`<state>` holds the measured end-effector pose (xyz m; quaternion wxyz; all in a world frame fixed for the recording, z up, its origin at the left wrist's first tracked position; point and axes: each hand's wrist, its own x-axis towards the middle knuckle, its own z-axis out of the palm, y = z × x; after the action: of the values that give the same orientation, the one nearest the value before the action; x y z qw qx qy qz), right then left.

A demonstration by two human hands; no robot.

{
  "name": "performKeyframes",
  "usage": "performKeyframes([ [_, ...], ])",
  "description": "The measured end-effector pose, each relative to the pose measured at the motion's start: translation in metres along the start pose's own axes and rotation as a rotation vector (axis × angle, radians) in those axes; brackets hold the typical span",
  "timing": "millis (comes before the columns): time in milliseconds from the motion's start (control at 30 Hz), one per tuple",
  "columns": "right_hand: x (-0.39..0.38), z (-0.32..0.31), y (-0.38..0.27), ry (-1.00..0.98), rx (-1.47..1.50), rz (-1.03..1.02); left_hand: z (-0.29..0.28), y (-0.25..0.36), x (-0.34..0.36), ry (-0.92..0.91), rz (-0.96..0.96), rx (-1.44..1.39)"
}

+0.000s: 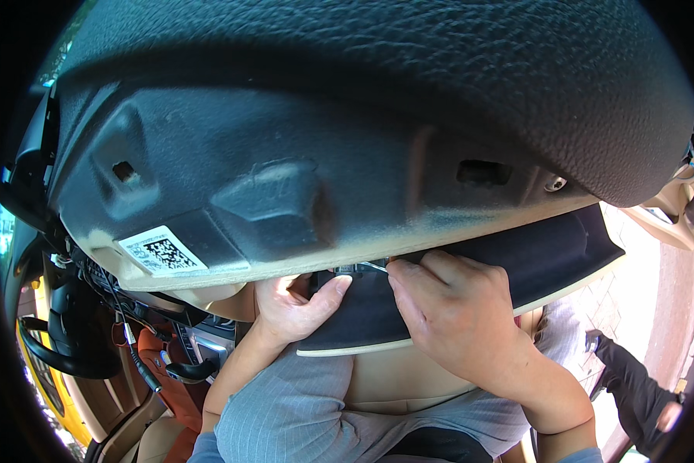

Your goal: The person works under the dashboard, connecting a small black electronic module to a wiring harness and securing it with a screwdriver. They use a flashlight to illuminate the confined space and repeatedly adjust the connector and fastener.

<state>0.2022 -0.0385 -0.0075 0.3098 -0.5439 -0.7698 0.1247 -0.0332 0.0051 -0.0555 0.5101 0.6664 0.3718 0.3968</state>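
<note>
Close Work Under the Dash

A small fitting (346, 270) sits in the gap between a dark-lined panel with a pale edge (548, 258) and the dashboard's lower face (378, 170) inside a car. The left hand (294, 307) sets its thumb against the fitting; its fingers are hidden, so whether they grasp it cannot be told. The right hand (455, 301) pinches a thin metal piece (373, 267) beside it, too small in this view to say whether tool or pin.

The job appears midway: the lined panel stands tilted away from the dash above the grey trousers (285, 401), while the fitting, by all appearances, remains to be dealt with. A screw (555, 184) sits near the dash's right end. A white label (163, 251) marks the left, with a loose cable (142, 366) and a steering wheel (61, 361) beyond. Outside, right, is a dark-clothed bystander (629, 378).
</note>
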Motion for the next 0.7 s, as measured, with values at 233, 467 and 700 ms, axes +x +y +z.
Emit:
performKeyframes([
  [233,-0.0007,-0.0046,-0.0030,-0.039,0.038,0.052,-0.0009,0.0013,-0.0009,-0.004,-0.019,0.042],
  [467,0.0007,-0.0030,-0.0016,-0.041,-0.010,0.009,-0.0020,-0.0011,-0.0020,0.004,-0.005,0.113],
  [700,0.0011,-0.0055,-0.0032,-0.075,-0.015,0.027,-0.0024,-0.0011,-0.0027,0.004,-0.013,0.101],
])
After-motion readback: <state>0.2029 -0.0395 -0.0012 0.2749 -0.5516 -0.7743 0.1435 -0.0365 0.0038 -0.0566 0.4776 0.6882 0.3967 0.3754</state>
